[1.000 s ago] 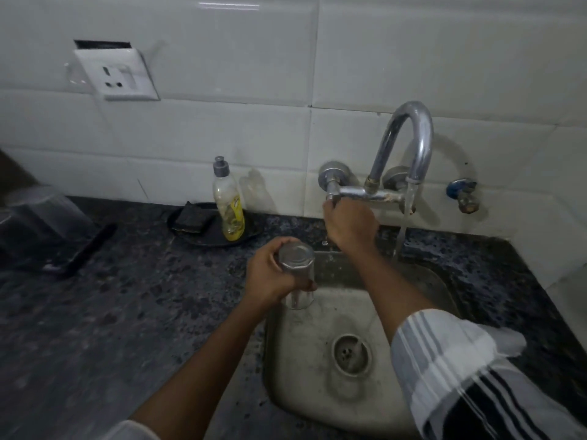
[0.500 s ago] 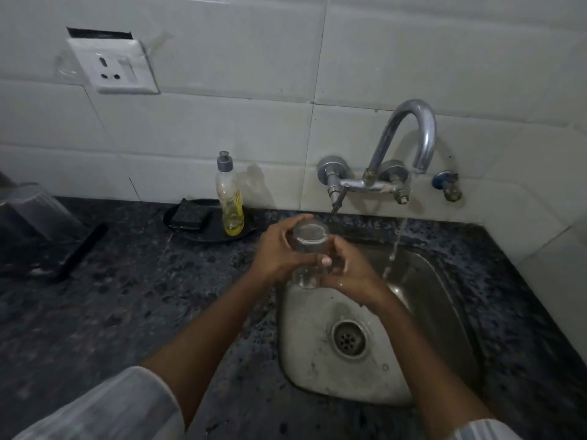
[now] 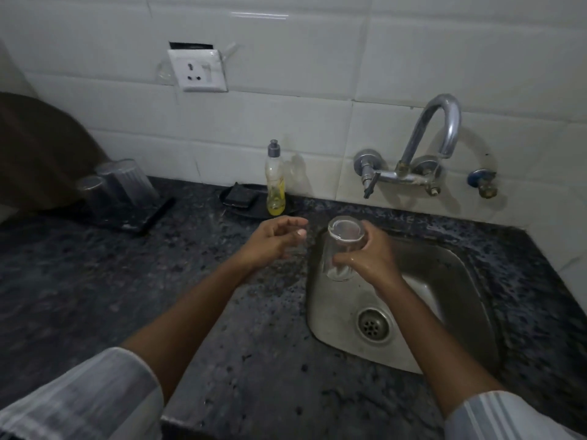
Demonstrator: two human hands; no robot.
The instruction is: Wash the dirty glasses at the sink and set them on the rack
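My right hand is shut on a clear glass, held over the left rim of the steel sink with one round end facing up at me. My left hand hovers just left of the glass over the counter, fingers loosely curled, holding nothing. On the dark rack at the back left stand two upturned glasses. No water runs from the tap.
A dish-soap bottle with yellow liquid and a dark sponge sit on a black dish behind my left hand. The speckled dark counter runs left of the sink. A wall socket is above. The drain lies low in the basin.
The glass passed from my left hand to my right hand. My left hand let go and drew left. The water stopped running. The view swung left, bringing the rack into sight.
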